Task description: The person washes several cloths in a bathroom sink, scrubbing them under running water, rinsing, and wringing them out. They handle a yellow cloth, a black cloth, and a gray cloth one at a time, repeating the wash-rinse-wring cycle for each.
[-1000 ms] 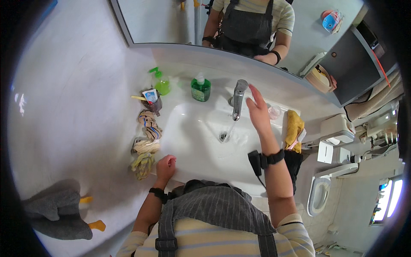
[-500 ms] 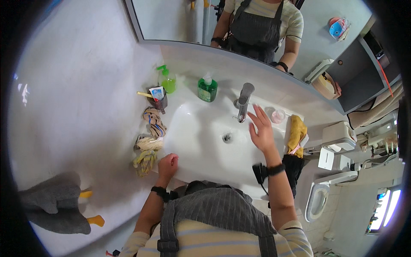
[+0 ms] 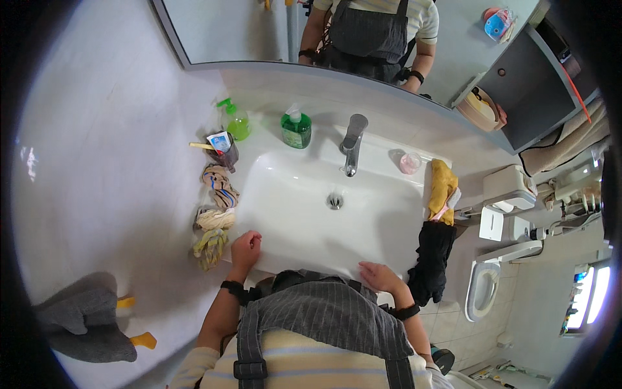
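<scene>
In front of me is a white sink (image 3: 291, 227) with a chrome faucet (image 3: 353, 144) at its back and a metal drain (image 3: 335, 200) in the basin. My left hand (image 3: 247, 249) rests at the near left corner of the rim, fingers curled in, nothing visible in them. By the front rim, close to my apron, is my right hand (image 3: 380, 276); its fingers stretch leftward and hold nothing. Nearest the left hand lies a crumpled yellow-grey cloth (image 3: 211, 249). A bunched black cloth (image 3: 433, 259) hangs over the right side, beyond the right hand.
A green pump bottle (image 3: 296, 129), a lighter green one (image 3: 236, 123) and a cup (image 3: 225, 155) with a tube line the back left. Bunched cloths (image 3: 219, 188) lie along the left rim. A pink item (image 3: 410, 163) and a yellow cloth (image 3: 442, 188) are right. The mirror (image 3: 246, 39) overhangs the back.
My right hand has come away from beside the faucet, back to the sink's front rim. The left hand stays at the corner. The whole view has shifted slightly.
</scene>
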The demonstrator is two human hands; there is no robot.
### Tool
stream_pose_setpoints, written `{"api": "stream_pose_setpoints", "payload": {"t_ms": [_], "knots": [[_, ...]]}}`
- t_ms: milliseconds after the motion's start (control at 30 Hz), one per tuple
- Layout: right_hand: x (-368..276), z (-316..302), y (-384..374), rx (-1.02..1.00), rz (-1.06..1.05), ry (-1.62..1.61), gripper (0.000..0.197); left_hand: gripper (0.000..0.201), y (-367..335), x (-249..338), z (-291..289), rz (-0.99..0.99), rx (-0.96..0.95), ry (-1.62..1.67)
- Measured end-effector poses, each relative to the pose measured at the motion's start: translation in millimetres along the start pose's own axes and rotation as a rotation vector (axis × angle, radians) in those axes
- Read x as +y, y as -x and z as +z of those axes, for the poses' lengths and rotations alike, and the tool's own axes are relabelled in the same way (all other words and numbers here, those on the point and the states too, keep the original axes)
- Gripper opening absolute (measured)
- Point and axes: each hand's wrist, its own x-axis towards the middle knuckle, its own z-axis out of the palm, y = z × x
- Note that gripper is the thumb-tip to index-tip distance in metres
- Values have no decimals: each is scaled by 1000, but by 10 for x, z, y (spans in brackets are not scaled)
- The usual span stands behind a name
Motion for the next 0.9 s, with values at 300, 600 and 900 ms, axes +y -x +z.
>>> {"api": "stream_pose_setpoints", "payload": {"t_ms": [300, 600, 900], "knots": [[-799, -1110, -796, 487, -146, -734, 37, 7, -8, -64, 55, -24, 8, 45], [-1432, -1679, -1637, 169, -79, -1518, 30, 6, 19, -22, 12, -4, 63, 70], [-1370, -2077, -1998, 263, 24, -1359, 25, 6, 18, -70, 54, 11, 80, 33]]}}
